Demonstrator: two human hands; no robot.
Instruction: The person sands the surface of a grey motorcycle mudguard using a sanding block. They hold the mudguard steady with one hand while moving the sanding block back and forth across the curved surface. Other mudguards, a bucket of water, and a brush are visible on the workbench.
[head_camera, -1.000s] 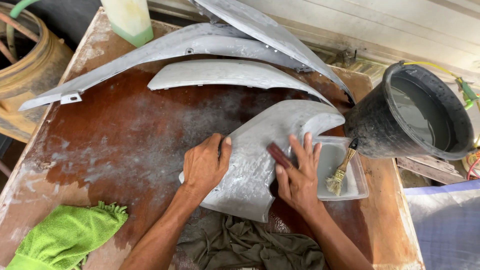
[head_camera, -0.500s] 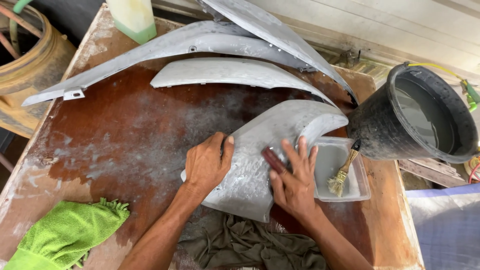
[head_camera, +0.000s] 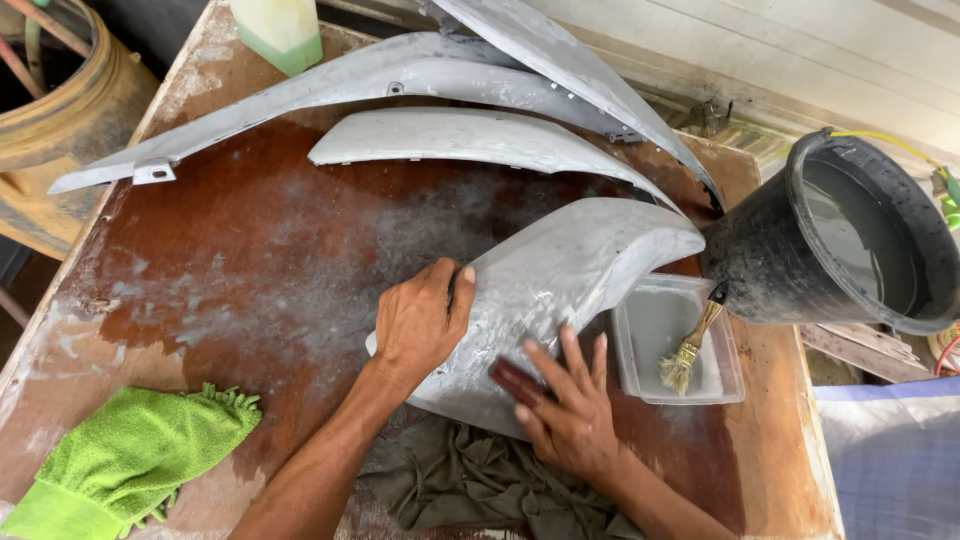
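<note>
1. Grey panel (head_camera: 560, 290) lies on the wet table (head_camera: 230, 260), over a dark rag (head_camera: 470, 480).
2. Left hand (head_camera: 420, 325) clasps its edge.
3. Right hand (head_camera: 570, 415) presses a sanding block (head_camera: 515, 382) flat, fingers spread.
4. Risk: slurry may let the panel slip toward the tray (head_camera: 680, 350).

Open brown desk (head_camera: 250, 260) lies left of the curved grey panel (head_camera: 560, 290); tray (head_camera: 725, 385) and black bucket (head_camera: 800, 260) crowd the right.
</note>
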